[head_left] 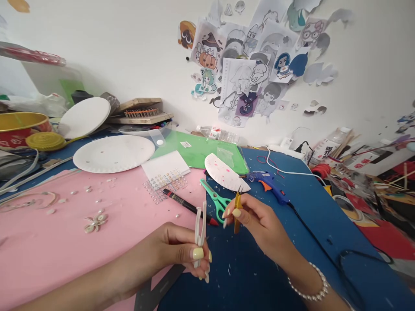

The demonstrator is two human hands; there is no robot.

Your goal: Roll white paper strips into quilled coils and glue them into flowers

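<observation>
My left hand (181, 252) is closed in a pinch on thin white paper strips (200, 224) that stand upright above the edge of the pink sheet (65, 242). My right hand (256, 220) is closed on small yellow thread snips (237, 206), blades pointing up, a short way right of the strips. Between and behind the hands lie green-handled scissors (216, 199) and a black-and-red marker (189, 206). A blue hot glue gun (267, 183) rests just beyond my right hand, next to a folded paper plate (223, 172).
A white paper plate (113, 153) and a sheet of stick-on gems (165, 177) lie further back on the blue table (246, 268). Curled paper shapes (95, 222) sit on the pink sheet. A green folder (201, 153), cables and cluttered supplies line the back and right. Drawings cover the wall.
</observation>
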